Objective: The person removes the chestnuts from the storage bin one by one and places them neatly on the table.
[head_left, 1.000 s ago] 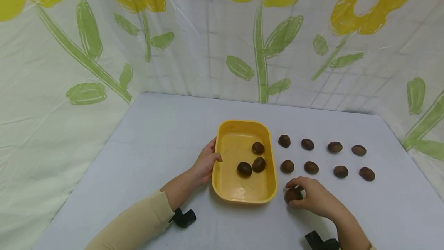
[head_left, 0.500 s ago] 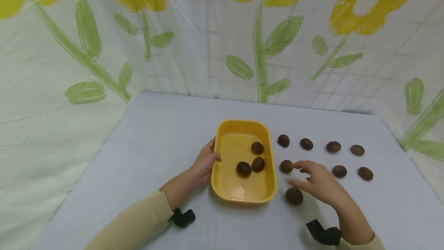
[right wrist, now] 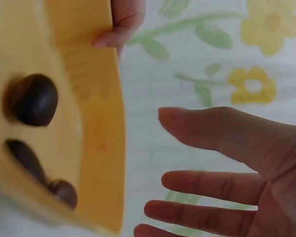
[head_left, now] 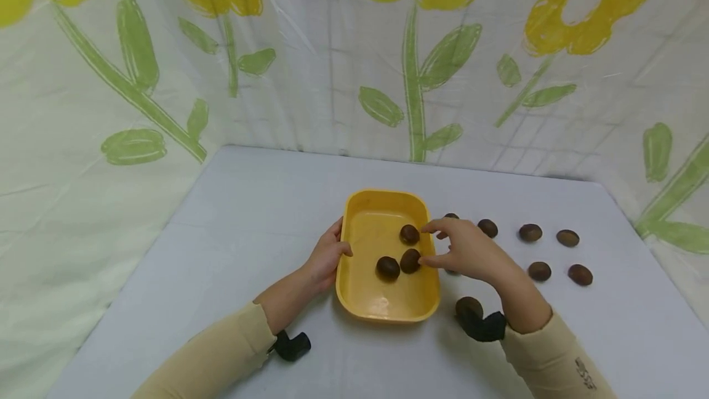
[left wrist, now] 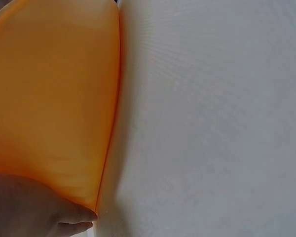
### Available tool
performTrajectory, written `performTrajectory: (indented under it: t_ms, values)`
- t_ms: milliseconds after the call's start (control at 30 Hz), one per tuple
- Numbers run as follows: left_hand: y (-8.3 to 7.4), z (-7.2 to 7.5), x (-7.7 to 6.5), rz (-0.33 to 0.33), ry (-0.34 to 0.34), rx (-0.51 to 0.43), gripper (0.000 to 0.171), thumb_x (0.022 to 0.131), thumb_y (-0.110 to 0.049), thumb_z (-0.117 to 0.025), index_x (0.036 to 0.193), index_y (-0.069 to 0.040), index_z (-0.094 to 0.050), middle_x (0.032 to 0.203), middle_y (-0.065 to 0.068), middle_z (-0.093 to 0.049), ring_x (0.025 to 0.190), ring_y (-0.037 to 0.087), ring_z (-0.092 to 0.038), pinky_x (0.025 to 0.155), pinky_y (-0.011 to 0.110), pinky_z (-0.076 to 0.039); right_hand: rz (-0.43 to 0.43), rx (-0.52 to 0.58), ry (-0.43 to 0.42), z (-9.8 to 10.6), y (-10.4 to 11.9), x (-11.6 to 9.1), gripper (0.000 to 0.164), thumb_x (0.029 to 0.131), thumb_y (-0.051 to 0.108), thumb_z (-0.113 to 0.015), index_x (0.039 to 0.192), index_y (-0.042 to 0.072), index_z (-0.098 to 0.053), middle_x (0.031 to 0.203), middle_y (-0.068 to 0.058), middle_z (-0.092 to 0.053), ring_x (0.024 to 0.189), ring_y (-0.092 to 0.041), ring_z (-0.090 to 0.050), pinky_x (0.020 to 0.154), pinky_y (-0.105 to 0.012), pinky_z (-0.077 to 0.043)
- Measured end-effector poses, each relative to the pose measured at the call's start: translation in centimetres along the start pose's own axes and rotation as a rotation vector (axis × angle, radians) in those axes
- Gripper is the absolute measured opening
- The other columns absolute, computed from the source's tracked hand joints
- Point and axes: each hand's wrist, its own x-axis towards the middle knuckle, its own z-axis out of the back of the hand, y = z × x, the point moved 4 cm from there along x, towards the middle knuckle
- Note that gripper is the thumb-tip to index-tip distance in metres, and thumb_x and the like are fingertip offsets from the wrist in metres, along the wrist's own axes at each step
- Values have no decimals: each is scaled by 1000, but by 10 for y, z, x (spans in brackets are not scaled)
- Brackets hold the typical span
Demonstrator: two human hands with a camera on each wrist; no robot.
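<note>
My left hand (head_left: 327, 258) grips the left rim of a yellow plastic tray (head_left: 362, 294), its thumb over the edge. Inside the tray lie three dark brown chestnuts (head_left: 388, 268), also seen in the right wrist view as glossy chestnuts (right wrist: 37, 100). Over the tray's right edge hovers my right hand (head_left: 473, 251), thumb and fingers spread apart. From the right wrist camera, that same hand (right wrist: 227, 168) has nothing between its fingers. Below its wrist a chestnut (head_left: 469, 306) sits on the table, partly covered by the black wrist mount.
Several more chestnuts (head_left: 530, 233) stand in two rows right of the tray; the right hand and forearm hide some of them. The white table (head_left: 266, 202) ends at a curtain (head_left: 310, 79) painted with yellow flowers. A black mount (head_left: 293, 346) sits at the left wrist.
My right hand has left the near chestnut and moved up and left, past the row above, to the tray's right rim. My left hand and the tray have stayed nearly still.
</note>
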Motion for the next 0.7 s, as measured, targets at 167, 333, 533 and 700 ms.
performTrajectory:
  t_ms: [167,333,533,700]
  values:
    - [-1,1,0,-5,16,-7,84,74,17,-33,151,-9,-9,156,9,-16,140,27,-25,113,43,-26,93,24,62,-8,20,23,39,77,22,-74,110,5,-64,106,-10,-66,100,-28,-59,86,-42,-50]
    - [-1,0,0,-14,19,-20,84,74,17,-32,150,-9,-9,155,10,-18,139,28,-27,113,44,-26,135,25,157,-21,32,43,40,76,14,-73,112,0,-62,103,-15,-64,92,-28,-60,79,-36,-51]
    - [-1,1,0,-6,21,-14,83,74,16,-32,150,-10,-10,154,11,-20,137,31,-30,111,46,-28,128,-40,297,-48,37,58,39,76,11,-73,112,0,-63,112,-17,-63,97,-31,-62,81,-36,-53]
    - [-1,1,0,-13,27,-20,83,74,17,-32,150,-9,-10,155,11,-18,138,30,-28,111,46,-27,101,-91,358,-63,36,65,34,75,9,-74,107,3,-66,107,-11,-64,98,-25,-59,85,-37,-50]
